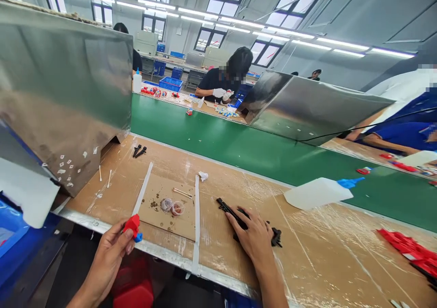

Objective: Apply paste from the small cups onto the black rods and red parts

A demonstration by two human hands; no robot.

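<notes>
In my left hand [114, 249], thumb and fingers pinch a small red and blue plastic toy piece [132, 226] just over the table's front edge. My right hand [254, 235] lies over a small pile of black plastic parts [276, 238], fingers stretched out and touching them; some parts are hidden under the palm. Between the hands, a cardboard sheet [184, 228] is taped down. On it stand two small clear cups, one with reddish-brown content [177, 209], and cotton swabs [182, 193] lie behind them.
A white squeeze bottle [316, 194] with a blue nozzle lies at right, red parts [406, 249] beyond it. Two black parts [139, 151] and loose swabs [109, 179] lie at left. A metal panel [68, 85] rises there. Behind runs a green conveyor belt [218, 135]; a co-worker [221, 78] sits across it.
</notes>
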